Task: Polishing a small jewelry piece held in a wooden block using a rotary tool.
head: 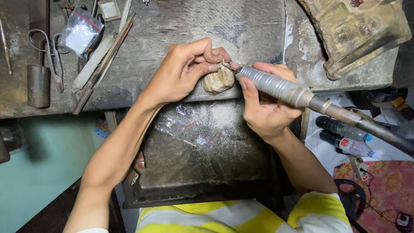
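Observation:
My left hand pinches a small metal piece against a worn wooden bench peg at the edge of the workbench. My right hand grips a grey rotary handpiece like a pen, its tip touching the small metal piece. The handpiece's flexible shaft runs off to the right.
A dark metal tray dusted with filings sits below the peg, with small plastic bags in it. Files, shears and a plastic bag lie on the bench at left. Plastic bottles lie on the floor at right.

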